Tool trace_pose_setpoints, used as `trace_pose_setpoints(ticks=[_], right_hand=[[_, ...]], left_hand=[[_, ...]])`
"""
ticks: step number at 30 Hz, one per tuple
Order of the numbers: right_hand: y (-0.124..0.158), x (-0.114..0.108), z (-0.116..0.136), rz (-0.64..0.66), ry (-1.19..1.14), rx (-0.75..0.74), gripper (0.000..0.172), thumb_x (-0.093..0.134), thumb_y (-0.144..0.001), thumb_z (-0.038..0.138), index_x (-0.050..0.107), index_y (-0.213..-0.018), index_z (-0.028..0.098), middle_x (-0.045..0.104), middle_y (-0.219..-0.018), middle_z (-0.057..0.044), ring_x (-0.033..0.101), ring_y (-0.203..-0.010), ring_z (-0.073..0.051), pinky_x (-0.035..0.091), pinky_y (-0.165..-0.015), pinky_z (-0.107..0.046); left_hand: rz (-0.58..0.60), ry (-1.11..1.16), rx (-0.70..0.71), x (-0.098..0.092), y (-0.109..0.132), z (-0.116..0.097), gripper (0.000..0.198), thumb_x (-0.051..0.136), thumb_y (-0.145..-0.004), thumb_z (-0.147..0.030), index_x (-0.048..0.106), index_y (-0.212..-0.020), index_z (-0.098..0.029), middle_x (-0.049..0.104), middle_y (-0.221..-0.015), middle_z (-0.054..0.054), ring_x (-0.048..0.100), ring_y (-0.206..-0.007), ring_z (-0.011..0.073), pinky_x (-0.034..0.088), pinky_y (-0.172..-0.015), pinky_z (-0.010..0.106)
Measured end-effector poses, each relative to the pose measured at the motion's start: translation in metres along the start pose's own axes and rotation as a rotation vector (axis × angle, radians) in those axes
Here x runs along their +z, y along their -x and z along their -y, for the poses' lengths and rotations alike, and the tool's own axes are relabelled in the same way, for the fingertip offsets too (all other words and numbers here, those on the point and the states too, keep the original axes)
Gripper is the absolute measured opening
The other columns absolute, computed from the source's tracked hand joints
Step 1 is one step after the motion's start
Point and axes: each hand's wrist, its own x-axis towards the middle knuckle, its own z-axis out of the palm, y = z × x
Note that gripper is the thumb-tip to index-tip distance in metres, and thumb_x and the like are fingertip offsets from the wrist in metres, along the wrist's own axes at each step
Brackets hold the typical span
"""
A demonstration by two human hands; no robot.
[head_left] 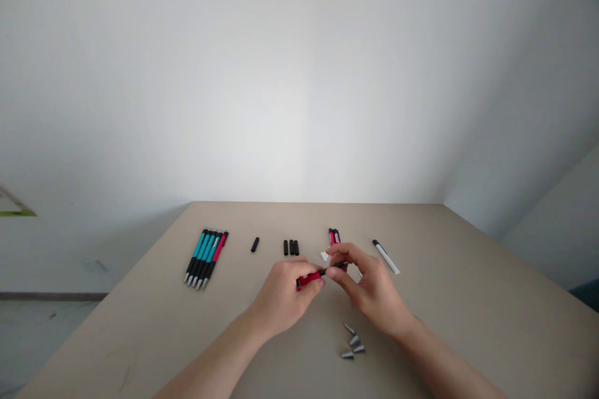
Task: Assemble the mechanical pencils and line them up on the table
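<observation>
Over the middle of the table, my left hand (284, 293) is closed round a red pen barrel (309, 278). My right hand (369, 290) pinches a black grip sleeve (337, 266) at the barrel's right end; whether it is fully seated there I cannot tell. Just behind my right fingers lie red pen barrels (334, 235) with black ends, partly hidden, and small white pieces (324, 256). Below my hands, several silver cone tips (354, 340) lie loose. Several black sleeves (291, 247) rest behind my left hand, one (255, 244) apart to the left.
At the left lies a row of pens (206, 259), mostly turquoise and black, with a red one at its right end. A white pen barrel with a black end (386, 257) lies to the right. The beige table (468, 287) meets a white wall (299, 75) at the back.
</observation>
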Motion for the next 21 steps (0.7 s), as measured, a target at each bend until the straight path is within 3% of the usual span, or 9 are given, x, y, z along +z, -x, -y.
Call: trace_pose_setpoints(ticks=[3, 7, 14, 21], right_hand=[[0.0013, -0.0001, -0.0009, -0.002, -0.045, -0.008, 0.016, 0.051, -0.091, 0.027, 0.056, -0.105, 0.02, 0.067, -0.089, -0.006, 0.063, -0.083, -0.018, 0.049, -0.074, -0.029], [0.0, 0.0001, 0.0016, -0.025, -0.077, 0.034, 0.014, 0.055, -0.088, 0.031, 0.059, -0.094, 0.018, 0.069, -0.08, -0.005, 0.066, -0.076, -0.019, 0.05, -0.07, -0.028], [-0.0024, -0.0012, 0.0064, -0.026, -0.038, 0.089, 0.025, 0.058, -0.086, 0.04, 0.062, -0.077, 0.018, 0.069, -0.066, -0.003, 0.064, -0.062, -0.016, 0.047, -0.061, -0.026], [-0.0011, -0.004, 0.0072, -0.024, 0.014, -0.013, 0.019, 0.056, -0.087, 0.033, 0.065, -0.089, 0.018, 0.069, -0.076, -0.005, 0.061, -0.067, -0.017, 0.047, -0.064, -0.027]], left_hand=[[-0.028, 0.026, -0.013, -0.0006, 0.0009, -0.0017, 0.016, 0.056, -0.084, -0.025, 0.064, -0.073, -0.017, 0.056, -0.068, -0.001, 0.049, -0.064, 0.0114, 0.033, -0.059, 0.022], [-0.064, 0.105, -0.055, -0.0006, 0.0025, -0.0024, 0.014, 0.055, -0.085, -0.029, 0.062, -0.09, -0.018, 0.063, -0.077, 0.0, 0.051, -0.063, 0.0108, 0.035, -0.058, 0.021], [-0.07, 0.036, -0.015, 0.0002, 0.0035, -0.0009, 0.015, 0.055, -0.085, -0.03, 0.062, -0.083, -0.017, 0.062, -0.074, 0.001, 0.052, -0.066, 0.012, 0.035, -0.06, 0.021], [-0.083, 0.017, -0.003, -0.0003, 0.0036, -0.0014, 0.015, 0.054, -0.085, -0.027, 0.061, -0.077, -0.017, 0.061, -0.071, 0.0, 0.051, -0.064, 0.0115, 0.035, -0.06, 0.022]])
